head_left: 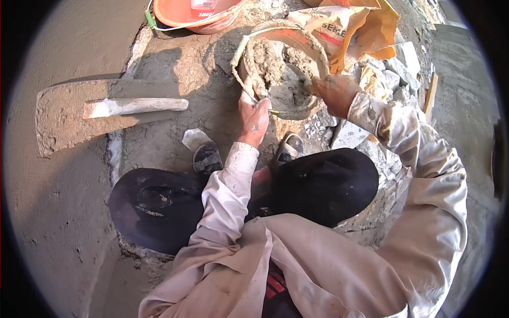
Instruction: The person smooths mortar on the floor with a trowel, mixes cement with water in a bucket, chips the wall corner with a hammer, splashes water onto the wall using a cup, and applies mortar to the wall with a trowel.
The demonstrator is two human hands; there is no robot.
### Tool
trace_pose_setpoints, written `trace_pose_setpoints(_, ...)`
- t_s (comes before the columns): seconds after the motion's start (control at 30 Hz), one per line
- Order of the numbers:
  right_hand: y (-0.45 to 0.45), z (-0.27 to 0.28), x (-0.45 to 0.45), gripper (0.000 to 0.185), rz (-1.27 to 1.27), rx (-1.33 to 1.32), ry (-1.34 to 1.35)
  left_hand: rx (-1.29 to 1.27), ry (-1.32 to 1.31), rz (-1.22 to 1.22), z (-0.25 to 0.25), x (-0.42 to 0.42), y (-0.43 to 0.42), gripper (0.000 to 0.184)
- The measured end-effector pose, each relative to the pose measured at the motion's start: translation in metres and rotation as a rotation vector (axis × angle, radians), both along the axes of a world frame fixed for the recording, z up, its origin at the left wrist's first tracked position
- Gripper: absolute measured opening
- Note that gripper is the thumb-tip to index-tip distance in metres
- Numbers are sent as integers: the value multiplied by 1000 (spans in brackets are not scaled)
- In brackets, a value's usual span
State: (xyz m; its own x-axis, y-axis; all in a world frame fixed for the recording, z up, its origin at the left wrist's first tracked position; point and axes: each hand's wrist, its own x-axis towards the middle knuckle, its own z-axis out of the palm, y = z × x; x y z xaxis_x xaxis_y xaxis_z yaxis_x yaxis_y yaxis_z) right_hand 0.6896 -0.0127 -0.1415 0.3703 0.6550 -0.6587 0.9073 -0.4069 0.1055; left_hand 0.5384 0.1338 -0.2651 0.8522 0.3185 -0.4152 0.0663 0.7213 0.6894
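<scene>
Left hand [254, 119] gripping bucket [302, 36] rim; right hand [338, 95] curling opposite, hold unclear; slipping grip could be tipping out mortar [268, 61]

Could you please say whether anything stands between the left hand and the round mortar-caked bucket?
Nothing visible does: the left hand touches the near-left side of the round mortar-caked bucket. The flat brown board with a pale handle lies apart, leftward.

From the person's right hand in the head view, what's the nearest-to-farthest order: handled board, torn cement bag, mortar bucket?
1. Mortar bucket: right at the right hand.
2. Torn cement bag: just ahead.
3. Handled board: off at far left.
</scene>
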Motion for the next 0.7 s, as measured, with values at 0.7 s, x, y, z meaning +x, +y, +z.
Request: trace_pose_setpoints(0.7,-33,-93,11,17,-934,-121,657,87,-63,43,-27,-10,0,77)
